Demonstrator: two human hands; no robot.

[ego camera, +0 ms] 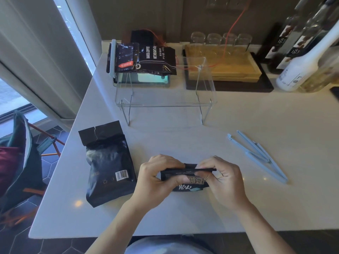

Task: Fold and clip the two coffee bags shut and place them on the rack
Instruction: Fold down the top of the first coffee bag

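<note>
Both hands on small coffee bag, near table edge. Left hand and right hand pinch folded top, one per end. Judgement: fold in progress; keep crease tight and level, hold with 1 hand, fetch clip with other.
Count: 2 open bags on table, second bag left, top unfolded. 2 blue clips right, untouched. 1 clear rack behind, already carrying 1 clipped bag.

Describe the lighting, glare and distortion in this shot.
Head view: daylight enters from the window at left; small bright glints dot the white counter; the wide lens bows the counter edge and curtain; the bottles at far right look soft and smeared.
</note>
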